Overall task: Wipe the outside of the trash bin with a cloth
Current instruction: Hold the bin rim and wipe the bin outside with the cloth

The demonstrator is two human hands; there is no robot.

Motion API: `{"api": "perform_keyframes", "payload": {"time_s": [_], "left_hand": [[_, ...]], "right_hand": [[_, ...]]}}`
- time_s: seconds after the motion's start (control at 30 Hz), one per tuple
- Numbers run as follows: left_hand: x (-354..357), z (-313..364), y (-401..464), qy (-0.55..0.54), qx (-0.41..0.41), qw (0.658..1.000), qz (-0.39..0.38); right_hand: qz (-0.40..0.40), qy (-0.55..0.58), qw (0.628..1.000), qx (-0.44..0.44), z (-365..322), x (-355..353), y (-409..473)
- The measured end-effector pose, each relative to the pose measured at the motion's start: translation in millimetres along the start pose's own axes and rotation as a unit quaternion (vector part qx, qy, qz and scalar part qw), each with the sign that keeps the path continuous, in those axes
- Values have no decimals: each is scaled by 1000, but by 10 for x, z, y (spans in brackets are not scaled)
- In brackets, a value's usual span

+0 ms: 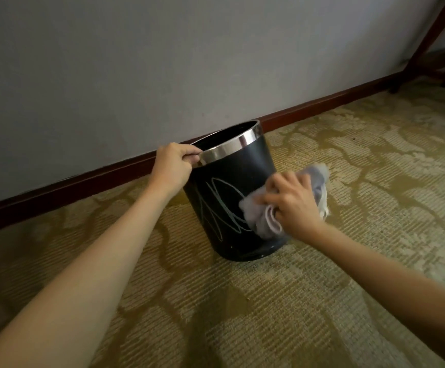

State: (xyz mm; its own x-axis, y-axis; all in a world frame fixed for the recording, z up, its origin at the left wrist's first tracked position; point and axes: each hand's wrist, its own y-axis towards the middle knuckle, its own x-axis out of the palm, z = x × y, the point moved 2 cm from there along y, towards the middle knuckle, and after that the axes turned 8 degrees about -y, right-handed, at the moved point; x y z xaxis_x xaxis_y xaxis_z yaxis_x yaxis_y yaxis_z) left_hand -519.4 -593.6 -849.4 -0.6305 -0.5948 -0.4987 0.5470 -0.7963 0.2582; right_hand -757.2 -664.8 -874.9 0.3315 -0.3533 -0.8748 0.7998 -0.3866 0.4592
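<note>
Forearms reach in from the bottom corners toward the trash bin (229, 192), which stands on the patterned carpet (322, 301) just in front of the baseboard (83, 181); its dark wall carries pale scribbled lines (216, 205) and a shiny metal rim (232, 146) rings the top; the left hand (173, 166) curls its fingers over that rim at the near left edge, steadying it; the right hand (293, 200) grasps a bunched pale cloth (264, 213) and presses it against the bin's right lower side; the bin looks light and rigid, likely to slide or tip under sideways rubbing, so the rim seems the firmest hold; the cloth is soft and crumples to the curve; a wooden furniture leg (434, 35) stands far right by the grey wall (163, 62)
</note>
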Motion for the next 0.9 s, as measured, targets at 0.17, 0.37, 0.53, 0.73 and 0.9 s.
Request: {"api": "perform_keyframes", "payload": {"time_s": [0.17,0.37,0.53,0.73,0.9], "left_hand": [[180,203,13,18,26,999,-18],[103,140,106,7,5,1000,7],[52,59,111,13,6,1000,27],[88,81,14,5,19,999,30],[79,71,-22,14,17,1000,18]], "right_hand": [[115,14,990,84,111,-126,399],[4,-6,1000,14,90,303,-246],[-82,-15,995,-51,70,345,-502],[65,32,994,76,169,-93,325],[124,38,984,122,61,-89,495]]}}
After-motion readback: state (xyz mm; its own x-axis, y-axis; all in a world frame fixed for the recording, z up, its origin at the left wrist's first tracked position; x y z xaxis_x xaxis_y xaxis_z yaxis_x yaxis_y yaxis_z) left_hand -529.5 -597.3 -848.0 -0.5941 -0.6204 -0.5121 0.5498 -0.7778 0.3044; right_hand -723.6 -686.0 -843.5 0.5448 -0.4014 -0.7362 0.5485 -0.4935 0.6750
